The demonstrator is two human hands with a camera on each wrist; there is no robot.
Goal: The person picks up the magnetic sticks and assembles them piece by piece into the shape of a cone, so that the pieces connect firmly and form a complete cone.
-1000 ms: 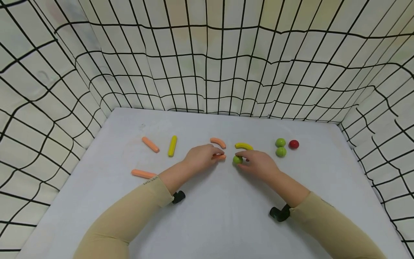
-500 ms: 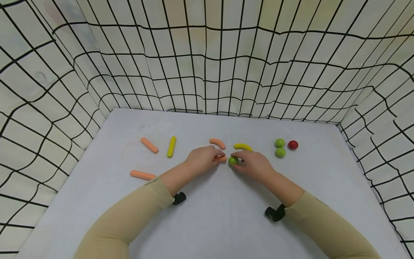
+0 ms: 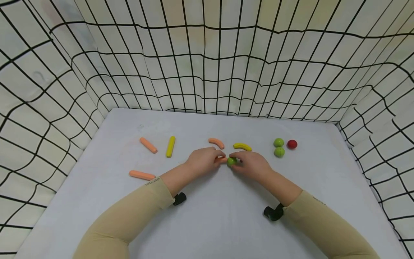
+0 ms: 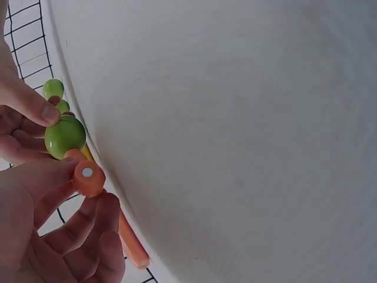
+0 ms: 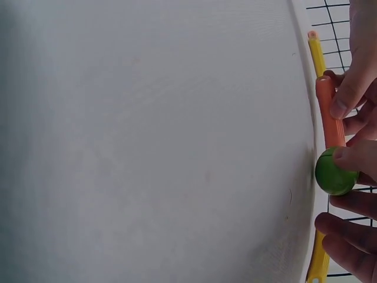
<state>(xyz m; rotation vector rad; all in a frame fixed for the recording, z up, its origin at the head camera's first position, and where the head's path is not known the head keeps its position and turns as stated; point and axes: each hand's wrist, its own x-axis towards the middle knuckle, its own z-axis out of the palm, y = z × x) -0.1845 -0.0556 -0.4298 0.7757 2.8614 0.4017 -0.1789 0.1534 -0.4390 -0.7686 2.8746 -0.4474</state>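
My left hand (image 3: 204, 160) pinches a short straight orange stick (image 3: 222, 160) between thumb and fingers near the middle of the table. Facing it, my right hand (image 3: 254, 164) grips a green ball (image 3: 231, 161). The ball meets the right end of the stick; whether the two are joined I cannot tell. In the left wrist view, the near end of the orange stick (image 4: 89, 181) shows a white round spot, with the green ball (image 4: 65, 139) beyond. The right wrist view shows the orange stick (image 5: 330, 118) lined up against the green ball (image 5: 333, 173), a thumb pressing on the ball.
Behind the hands lie a curved orange piece (image 3: 216, 142) and a curved yellow piece (image 3: 242, 146). Two green balls (image 3: 279, 152) and a red ball (image 3: 292, 144) sit right; orange sticks (image 3: 142, 175) and a yellow stick (image 3: 170, 146) left. Black netting (image 3: 203, 57) surrounds the white table (image 3: 226, 223).
My right hand has moved left with the green ball, closing the gap to the orange stick. The left hand has shifted slightly right; the stick stays in its fingers.
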